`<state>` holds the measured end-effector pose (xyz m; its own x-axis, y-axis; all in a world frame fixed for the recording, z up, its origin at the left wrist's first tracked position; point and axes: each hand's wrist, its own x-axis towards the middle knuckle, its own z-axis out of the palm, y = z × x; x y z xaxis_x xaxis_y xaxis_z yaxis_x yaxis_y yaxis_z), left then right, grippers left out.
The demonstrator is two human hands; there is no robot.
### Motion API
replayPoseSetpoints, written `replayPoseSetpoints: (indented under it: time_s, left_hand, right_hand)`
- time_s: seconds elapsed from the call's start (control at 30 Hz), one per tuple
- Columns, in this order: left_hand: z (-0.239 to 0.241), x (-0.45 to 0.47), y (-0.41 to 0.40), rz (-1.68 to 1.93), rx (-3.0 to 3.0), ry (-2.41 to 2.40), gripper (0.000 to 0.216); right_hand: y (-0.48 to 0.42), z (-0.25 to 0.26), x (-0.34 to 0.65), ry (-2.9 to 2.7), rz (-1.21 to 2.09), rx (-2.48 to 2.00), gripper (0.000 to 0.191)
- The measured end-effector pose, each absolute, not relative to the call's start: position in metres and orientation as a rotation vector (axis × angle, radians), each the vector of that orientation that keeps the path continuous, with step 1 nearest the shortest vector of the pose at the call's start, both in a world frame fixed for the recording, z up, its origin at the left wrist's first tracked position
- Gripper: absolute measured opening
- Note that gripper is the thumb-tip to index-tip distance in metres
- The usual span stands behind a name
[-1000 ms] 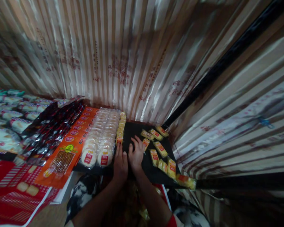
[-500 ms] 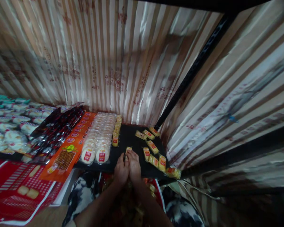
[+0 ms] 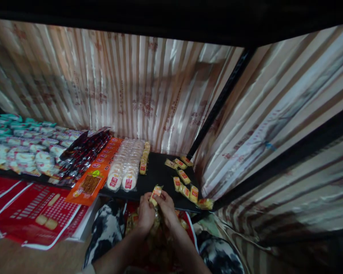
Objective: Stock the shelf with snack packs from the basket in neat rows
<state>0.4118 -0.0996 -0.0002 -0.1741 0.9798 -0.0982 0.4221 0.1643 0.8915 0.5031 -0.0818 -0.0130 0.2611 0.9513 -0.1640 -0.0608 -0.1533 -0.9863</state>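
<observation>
A small yellow wrapped snack cake (image 3: 156, 193) with a red label is pinched between both my hands, above the front edge of the black shelf (image 3: 157, 171). The fingers of my left hand (image 3: 146, 211) close on its left side. From the right, my right hand (image 3: 166, 205) grips it with the thumb and fingers. Several similar yellow snack cakes (image 3: 184, 177) lie loosely scattered on the shelf to the right. A neat row of them (image 3: 144, 158) stands at the left. Below my hands, a red container (image 3: 193, 232) between my knees holds more yellow packets, partly hidden by my forearms.
Left of the row stand two rows of round white wrapped crackers (image 3: 122, 165), orange snack packs (image 3: 88, 184), dark shiny packets (image 3: 82, 156) and white-and-green packets (image 3: 25, 148). A red printed bag (image 3: 31, 213) sits below. A black post (image 3: 217, 110) rises at the back right corner.
My hands have drawn back toward me and spread slightly, so more of the snack cake shows between them. The camera view has shifted, with the shelf's left side showing more.
</observation>
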Motion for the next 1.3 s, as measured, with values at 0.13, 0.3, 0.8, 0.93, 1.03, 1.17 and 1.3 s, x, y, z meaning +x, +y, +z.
replayPoseSetpoints:
  time_s: [0.13,0.3,0.8,0.93,1.03,1.17,1.3]
  left_hand:
    - [0.002,0.412,-0.099,1.028,1.352,1.681,0.037]
    - [0.004,0.407,-0.092,1.077,1.359,1.676,0.039]
    - [-0.024,0.401,-0.057,1.236,1.290,1.533,0.047]
    - [-0.028,0.401,-0.051,1.274,1.245,1.504,0.049]
    - [-0.029,0.399,-0.048,1.278,1.228,1.504,0.050]
    - [-0.032,0.397,-0.043,1.283,1.218,1.495,0.048]
    - [-0.037,0.395,-0.040,1.315,1.252,1.488,0.046]
  right_hand:
    - [-0.080,0.004,0.504,-1.012,1.172,-1.380,0.029]
    - [-0.065,0.009,0.501,-1.125,1.186,-1.348,0.030]
    - [0.017,-0.038,0.471,-1.347,0.733,-1.621,0.040]
    - [0.025,-0.040,0.466,-1.347,0.752,-1.596,0.044]
    - [0.026,-0.036,0.464,-1.351,0.806,-1.579,0.046]
    - [0.025,-0.034,0.461,-1.318,0.759,-1.572,0.042]
    - [0.023,-0.037,0.459,-1.330,0.758,-1.554,0.038]
